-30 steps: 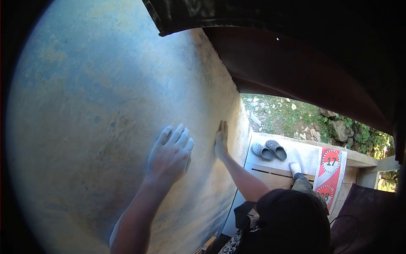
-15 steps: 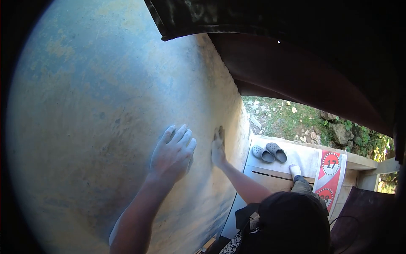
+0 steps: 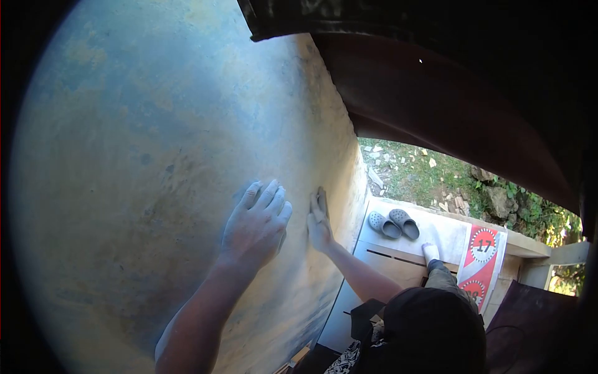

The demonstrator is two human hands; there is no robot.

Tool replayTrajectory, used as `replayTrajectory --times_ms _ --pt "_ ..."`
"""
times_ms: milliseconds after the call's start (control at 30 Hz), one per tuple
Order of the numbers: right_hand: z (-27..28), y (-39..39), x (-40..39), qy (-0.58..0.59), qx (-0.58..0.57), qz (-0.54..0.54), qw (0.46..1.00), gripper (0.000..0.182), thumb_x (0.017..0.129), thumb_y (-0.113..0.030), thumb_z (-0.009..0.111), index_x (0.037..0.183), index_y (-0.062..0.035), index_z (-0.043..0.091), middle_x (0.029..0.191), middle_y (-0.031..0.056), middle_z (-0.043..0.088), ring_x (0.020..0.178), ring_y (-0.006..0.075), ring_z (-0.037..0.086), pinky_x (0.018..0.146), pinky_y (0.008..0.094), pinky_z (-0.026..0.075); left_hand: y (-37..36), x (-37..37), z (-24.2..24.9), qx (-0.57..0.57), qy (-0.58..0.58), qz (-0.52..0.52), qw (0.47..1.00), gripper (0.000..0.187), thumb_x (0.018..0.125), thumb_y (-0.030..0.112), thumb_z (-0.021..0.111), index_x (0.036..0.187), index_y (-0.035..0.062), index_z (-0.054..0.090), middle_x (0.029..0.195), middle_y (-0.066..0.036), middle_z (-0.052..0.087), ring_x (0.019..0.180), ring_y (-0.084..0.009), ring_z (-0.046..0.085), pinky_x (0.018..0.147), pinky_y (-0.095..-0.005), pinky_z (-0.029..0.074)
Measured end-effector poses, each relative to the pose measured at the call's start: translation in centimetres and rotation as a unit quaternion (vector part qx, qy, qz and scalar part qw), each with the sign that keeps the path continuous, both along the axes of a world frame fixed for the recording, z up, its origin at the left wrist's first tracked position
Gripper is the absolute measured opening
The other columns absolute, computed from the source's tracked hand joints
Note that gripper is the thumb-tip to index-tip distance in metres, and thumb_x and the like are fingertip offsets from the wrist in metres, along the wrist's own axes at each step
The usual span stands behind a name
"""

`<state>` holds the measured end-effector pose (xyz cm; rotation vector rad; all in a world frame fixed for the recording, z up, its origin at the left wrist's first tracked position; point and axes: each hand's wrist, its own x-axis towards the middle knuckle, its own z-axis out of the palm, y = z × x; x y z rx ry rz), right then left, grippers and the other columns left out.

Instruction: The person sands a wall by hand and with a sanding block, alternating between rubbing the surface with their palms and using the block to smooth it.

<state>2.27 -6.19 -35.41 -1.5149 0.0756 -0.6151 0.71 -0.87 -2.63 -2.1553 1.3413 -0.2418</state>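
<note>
My left hand lies palm-down against a worn, patchy wall. Its fingers are extended and slightly bent, with white powder on the fingertips. Whatever may be beneath the palm is hidden. Further right, my right hand rests on the same wall near its far edge, fingers stretched out and pointing up the picture. No object shows in it. Blue-grey and yellowish stains cover the wall around both hands.
Grey clogs sit on a pale tiled ledge, beside a foot. A red and white printed sheet lies further right. Dark sheeting hangs overhead. Beyond the ledge are grass and rocks.
The view has shifted slightly. Both hands sit a little lower against the wall's marks than before, and the right hand's fingers look a bit more separated.
</note>
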Motion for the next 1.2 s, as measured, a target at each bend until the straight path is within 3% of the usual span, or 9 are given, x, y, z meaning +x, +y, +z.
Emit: replayTrajectory --times_ms 133,333,467,567,667,833,967,1033,1200 --pt "-4.4 -3.9 4.9 0.158 0.173 -0.059 0.97 0.062 0.108 -0.015 0.036 0.166 -0.0031 0.017 0.173 0.024 0.006 0.16 0.0401 0.003 0.129 0.0423 0.006 0.5 -0.3 -1.9 0.01 0.004 0.005 1.0 0.03 0.094 0.027 0.062 0.117 0.0097 0.069 0.138 -0.009 0.063 0.141 -0.0225 0.049 0.121 -0.0442 0.029" --pt "5.1 0.8 0.1 0.051 0.052 -0.031 0.997 0.06 0.112 -0.022 0.032 0.165 -0.0006 0.014 0.172 0.0243 0.006 0.16 0.0404 0.005 0.129 0.0448 0.006 0.3 -0.1 -5.0 0.007 0.019 0.016 1.0 0.032 0.092 0.025 0.062 0.118 0.0088 0.07 0.139 -0.011 0.063 0.142 -0.024 0.048 0.122 -0.0449 0.028" --pt "-4.0 0.7 -0.9 0.014 -0.061 -0.005 0.998 0.059 0.113 -0.025 0.031 0.164 0.0006 0.015 0.172 0.024 0.007 0.159 0.0405 0.005 0.129 0.0437 0.006 0.8 -0.2 -6.6 0.014 0.039 0.025 0.999 0.032 0.09 0.025 0.062 0.117 0.0083 0.07 0.137 -0.013 0.063 0.142 -0.0251 0.048 0.122 -0.0455 0.029" --pt "-13.3 -0.2 2.0 0.185 0.125 -0.018 0.975 0.06 0.113 -0.027 0.031 0.164 0.0008 0.014 0.172 0.0234 0.006 0.16 0.0388 0.002 0.129 0.042 0.006 0.4 -0.4 -6.1 0.012 0.036 0.029 0.999 0.032 0.09 0.024 0.063 0.117 0.0078 0.069 0.137 -0.013 0.063 0.142 -0.0252 0.048 0.122 -0.0459 0.029" --pt "-10.6 1.1 1.8 0.177 0.183 -0.038 0.966 0.061 0.113 -0.026 0.033 0.165 0.0004 0.012 0.173 0.0236 0.004 0.16 0.0384 0.001 0.129 0.0418 0.007 0.8 -0.5 -7.0 0.013 0.025 0.027 0.999 0.034 0.09 0.024 0.064 0.118 0.0073 0.069 0.138 -0.013 0.063 0.142 -0.0253 0.048 0.122 -0.0462 0.029" --pt "-2.0 5.7 -6.7 0.074 0.051 0.038 0.995 0.061 0.112 -0.02 0.036 0.164 0.0017 0.015 0.173 0.0236 0.0 0.16 0.0368 -0.002 0.128 0.0396 0.006 1.5 -0.8 -8.2 0.005 0.02 0.025 0.999 0.034 0.089 0.024 0.065 0.117 0.0069 0.069 0.138 -0.013 0.062 0.142 -0.0253 0.047 0.122 -0.0459 0.028" --pt "-10.1 5.5 -3.3 0.031 0.197 0.001 0.98 0.059 0.112 -0.018 0.035 0.164 0.0017 0.016 0.174 0.0211 0.001 0.161 0.0316 0.0 0.128 0.0377 0.006 1.9 -1.0 -9.8 0.018 0.016 0.014 1.0 0.033 0.088 0.022 0.065 0.117 0.0065 0.07 0.14 -0.013 0.062 0.143 -0.0253 0.046 0.123 -0.046 0.028" --pt "-17.8 4.0 0.3 0.137 0.184 -0.058 0.972 0.058 0.113 -0.024 0.032 0.163 0.0026 0.02 0.172 0.0232 0.012 0.16 0.0337 0.006 0.129 0.0391 0.009 1.5 -0.8 -10.8 0.023 -0.007 0.013 1.0 0.033 0.088 0.021 0.065 0.117 0.0064 0.07 0.141 -0.013 0.061 0.144 -0.0253 0.046 0.123 -0.046 0.028" --pt "-8.9 4.5 -3.3 0.098 0.125 -0.049 0.986 0.057 0.112 -0.019 0.037 0.164 -0.0024 0.022 0.171 0.0265 0.011 0.16 0.0376 0.008 0.128 0.0426 0.013 2.8 -1.4 -15.1 0.028 -0.051 -0.001 0.998 0.033 0.089 0.021 0.062 0.118 0.0069 0.07 0.144 -0.012 0.06 0.145 -0.0251 0.045 0.123 -0.0459 0.028"
